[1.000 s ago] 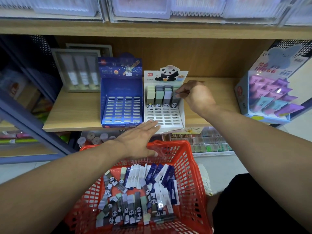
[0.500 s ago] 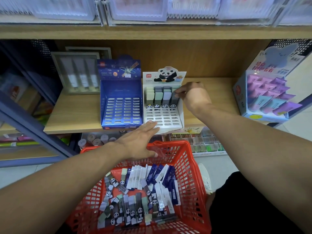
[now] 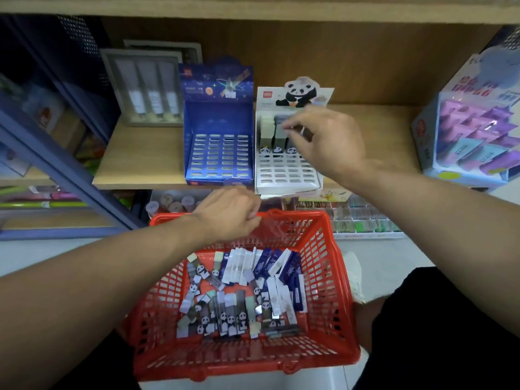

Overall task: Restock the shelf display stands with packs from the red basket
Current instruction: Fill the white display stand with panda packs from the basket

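Packs (image 3: 239, 294): light, stiff, slick; pinch them mid-length. Your right hand (image 3: 323, 139) pinches one; left hand (image 3: 228, 215) curled, empty

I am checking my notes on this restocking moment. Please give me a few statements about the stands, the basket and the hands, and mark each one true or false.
1. The blue display stand holds no packs in its slots. True.
2. The red basket is empty. False: many loose packs lie in it.
3. The right hand is at the top row of the white panda stand. True.
4. The left hand rests on the purple display box. False: it is over the basket's far rim, by the shelf edge.
5. The panda stand is full in every row. False: only the top row holds packs.
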`<control>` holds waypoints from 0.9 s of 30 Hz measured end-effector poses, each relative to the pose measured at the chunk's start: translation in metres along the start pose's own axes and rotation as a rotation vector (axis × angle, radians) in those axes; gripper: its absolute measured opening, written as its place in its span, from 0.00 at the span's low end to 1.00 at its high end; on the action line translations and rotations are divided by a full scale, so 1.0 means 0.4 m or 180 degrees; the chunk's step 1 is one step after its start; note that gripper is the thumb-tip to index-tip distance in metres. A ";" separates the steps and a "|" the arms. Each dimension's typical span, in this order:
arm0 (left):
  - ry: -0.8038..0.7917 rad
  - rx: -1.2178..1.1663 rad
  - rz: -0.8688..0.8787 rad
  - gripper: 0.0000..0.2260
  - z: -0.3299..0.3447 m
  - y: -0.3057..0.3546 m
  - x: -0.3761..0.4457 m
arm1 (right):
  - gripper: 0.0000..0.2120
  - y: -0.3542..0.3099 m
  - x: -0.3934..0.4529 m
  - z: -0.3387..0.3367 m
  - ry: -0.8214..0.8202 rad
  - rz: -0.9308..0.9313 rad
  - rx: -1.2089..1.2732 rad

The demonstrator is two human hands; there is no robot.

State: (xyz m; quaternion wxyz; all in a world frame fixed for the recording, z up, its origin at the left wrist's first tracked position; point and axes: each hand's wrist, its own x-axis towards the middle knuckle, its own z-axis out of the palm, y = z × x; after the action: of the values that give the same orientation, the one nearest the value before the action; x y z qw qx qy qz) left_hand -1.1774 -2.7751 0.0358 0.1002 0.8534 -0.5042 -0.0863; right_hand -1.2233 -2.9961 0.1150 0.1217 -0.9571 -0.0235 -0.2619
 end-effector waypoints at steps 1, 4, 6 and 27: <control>-0.0234 0.0008 -0.0092 0.12 0.009 -0.008 -0.016 | 0.07 -0.026 -0.028 0.017 -0.0192 -0.0379 0.0081; -0.0724 0.0220 -0.0313 0.13 0.041 -0.043 -0.062 | 0.08 -0.066 -0.142 0.106 -0.1204 -0.1054 -0.0134; -0.1051 0.0074 -0.0745 0.12 0.082 -0.070 -0.089 | 0.08 -0.078 -0.224 0.170 -0.2170 -0.1256 -0.0338; -0.1799 -0.1205 -0.3267 0.17 0.694 -0.059 -0.252 | 0.20 -0.194 -0.706 0.714 -0.3587 0.2638 0.1283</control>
State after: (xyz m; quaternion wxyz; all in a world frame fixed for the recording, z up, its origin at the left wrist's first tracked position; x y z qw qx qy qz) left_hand -1.2744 -2.6986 -0.2335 0.0582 0.8988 -0.0120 -0.4344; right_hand -1.3336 -2.8457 -0.2491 0.3543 -0.8359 0.2340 0.3478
